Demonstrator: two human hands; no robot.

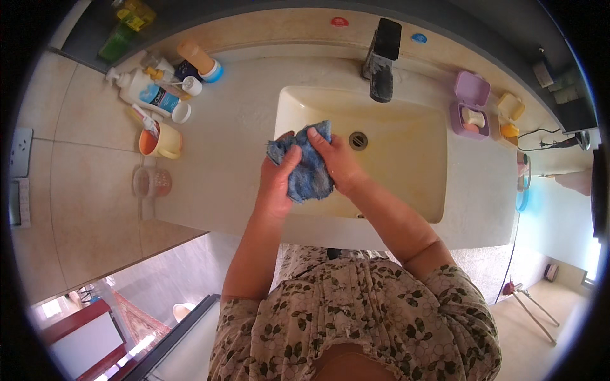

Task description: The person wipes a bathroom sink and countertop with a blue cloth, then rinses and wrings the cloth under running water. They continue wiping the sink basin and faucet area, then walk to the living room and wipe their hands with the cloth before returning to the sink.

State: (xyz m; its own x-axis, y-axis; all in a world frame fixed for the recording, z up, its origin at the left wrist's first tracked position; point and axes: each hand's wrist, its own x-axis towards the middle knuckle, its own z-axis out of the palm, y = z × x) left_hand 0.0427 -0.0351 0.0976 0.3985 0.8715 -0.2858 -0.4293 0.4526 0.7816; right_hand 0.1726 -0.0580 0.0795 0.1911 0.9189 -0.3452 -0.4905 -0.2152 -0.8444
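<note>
Reaching forward and converging, the left hand (274, 184) and right hand (347, 168) hold their thumbs (316, 138) uppermost, fingers clamped on a blue cloth (310, 171). It lies bunched between them, over the sink's (413, 165) left part. Beyond the fingers, rightward, stands the tap (382, 66); bench (213, 171) spreads to their left.

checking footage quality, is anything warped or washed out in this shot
Head view: the counter bows along its back edge and the corners go black; same view, small highlights wash out at lower left, while the cloth looks fairly sharp.
</note>
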